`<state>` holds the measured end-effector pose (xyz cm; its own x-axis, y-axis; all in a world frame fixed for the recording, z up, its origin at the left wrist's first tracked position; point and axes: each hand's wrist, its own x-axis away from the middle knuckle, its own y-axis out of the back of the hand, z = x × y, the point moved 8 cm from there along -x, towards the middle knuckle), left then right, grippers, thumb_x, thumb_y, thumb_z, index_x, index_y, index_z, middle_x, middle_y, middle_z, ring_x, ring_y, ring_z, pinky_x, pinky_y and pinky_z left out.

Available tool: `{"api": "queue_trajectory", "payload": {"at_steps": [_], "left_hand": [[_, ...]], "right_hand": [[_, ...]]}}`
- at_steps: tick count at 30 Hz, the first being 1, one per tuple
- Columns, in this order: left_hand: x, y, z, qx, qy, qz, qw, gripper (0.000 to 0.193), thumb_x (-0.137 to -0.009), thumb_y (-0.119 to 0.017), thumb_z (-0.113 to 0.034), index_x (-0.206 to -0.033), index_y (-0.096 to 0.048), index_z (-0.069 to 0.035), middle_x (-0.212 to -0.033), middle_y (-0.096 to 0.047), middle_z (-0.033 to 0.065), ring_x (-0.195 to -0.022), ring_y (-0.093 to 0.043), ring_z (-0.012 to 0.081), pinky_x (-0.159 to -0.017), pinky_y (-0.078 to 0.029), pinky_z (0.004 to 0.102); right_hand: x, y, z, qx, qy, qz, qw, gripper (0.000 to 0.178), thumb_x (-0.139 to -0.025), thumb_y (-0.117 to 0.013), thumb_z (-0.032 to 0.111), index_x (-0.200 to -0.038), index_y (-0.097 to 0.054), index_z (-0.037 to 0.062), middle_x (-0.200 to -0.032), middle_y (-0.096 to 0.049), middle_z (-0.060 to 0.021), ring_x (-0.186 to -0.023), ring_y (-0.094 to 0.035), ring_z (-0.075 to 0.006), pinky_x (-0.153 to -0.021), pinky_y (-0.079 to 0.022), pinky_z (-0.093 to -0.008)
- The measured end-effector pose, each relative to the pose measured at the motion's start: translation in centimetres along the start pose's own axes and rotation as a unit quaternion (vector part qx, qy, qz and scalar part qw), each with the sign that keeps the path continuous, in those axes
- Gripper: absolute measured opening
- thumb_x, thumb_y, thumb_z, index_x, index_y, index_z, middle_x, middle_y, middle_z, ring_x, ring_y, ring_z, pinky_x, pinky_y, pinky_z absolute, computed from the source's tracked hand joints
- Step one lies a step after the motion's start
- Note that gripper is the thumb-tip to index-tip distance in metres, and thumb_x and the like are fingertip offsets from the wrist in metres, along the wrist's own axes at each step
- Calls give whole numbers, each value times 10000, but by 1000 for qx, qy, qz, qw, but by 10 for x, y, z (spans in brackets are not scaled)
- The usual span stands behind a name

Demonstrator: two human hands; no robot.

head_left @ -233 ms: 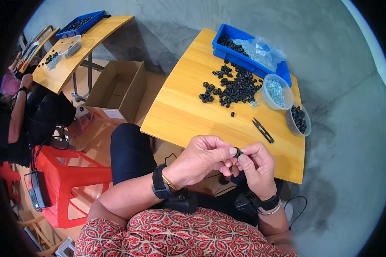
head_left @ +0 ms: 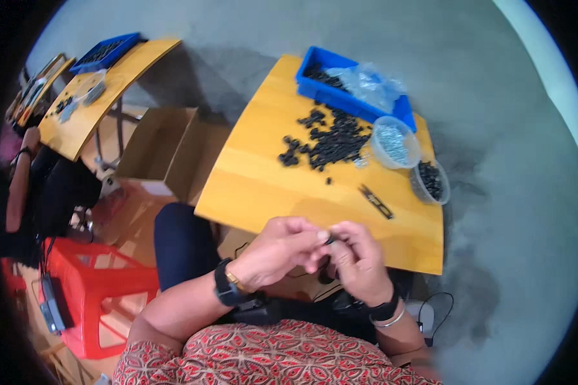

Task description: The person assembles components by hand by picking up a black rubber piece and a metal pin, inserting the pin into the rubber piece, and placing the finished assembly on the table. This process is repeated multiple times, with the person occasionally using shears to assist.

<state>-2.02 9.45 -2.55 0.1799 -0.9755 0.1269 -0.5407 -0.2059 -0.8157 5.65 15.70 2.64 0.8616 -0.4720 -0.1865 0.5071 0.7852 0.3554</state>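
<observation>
My left hand (head_left: 281, 251) and my right hand (head_left: 361, 264) meet over the near edge of the yellow wooden table (head_left: 250, 186). Between their fingertips is a small black round part (head_left: 331, 239), mostly covered by fingers and blurred; both hands pinch it. Just beyond, a pair of black thread snips (head_left: 375, 201) lies on the tabletop. A heap of small black parts (head_left: 337, 141) spreads farther back. On the right side stand a clear round tub of small silvery pieces (head_left: 395, 145) and a second tub of black parts (head_left: 430, 182).
At the table's back is a blue bin (head_left: 340, 96) with black parts and a clear plastic bag (head_left: 372, 86). An open cardboard box (head_left: 151, 151) sits on the floor to the left, near a red stool (head_left: 103, 282). Another person's arm (head_left: 20, 183) rests by a second table (head_left: 119, 83).
The whole view has shifted, so the table and hands appear farther left and slightly lower. My hands stay together around the small black part.
</observation>
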Motion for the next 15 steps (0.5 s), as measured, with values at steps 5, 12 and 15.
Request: {"api": "queue_trajectory", "payload": {"at_steps": [5, 12, 15], "left_hand": [[1, 23, 24, -76, 80, -22, 994, 199, -850, -566, -174, -928, -563, 9, -768, -585, 76, -659, -580, 140, -540, -520, 257], [-16, 37, 6, -105, 54, -66, 991, 233, -880, -518, -181, -1009, -545, 10, -798, -593, 95, -675, -574, 136, -591, -525, 262], [-22, 58, -3, -74, 30, -102, 992, 220, -880, -517, -166, -1017, -537, 5, -810, -586, 89, -708, -575, 141, -608, -521, 262]], "right_hand": [[4, -6, 3, 129, 60, 36, 989, 190, -823, -529, 62, -1006, -492, 26, -826, -568, -162, -764, -582, -317, -677, -459, -356], [-46, 171, -12, 382, -86, -178, 903, 423, -813, -546, 135, -1179, -385, -2, -739, -581, -198, -682, -585, -317, -649, -462, -366], [-57, 180, -14, 436, -36, -198, 877, 403, -797, -558, 135, -1143, -401, 3, -731, -591, -217, -689, -583, -363, -629, -452, -397]]}}
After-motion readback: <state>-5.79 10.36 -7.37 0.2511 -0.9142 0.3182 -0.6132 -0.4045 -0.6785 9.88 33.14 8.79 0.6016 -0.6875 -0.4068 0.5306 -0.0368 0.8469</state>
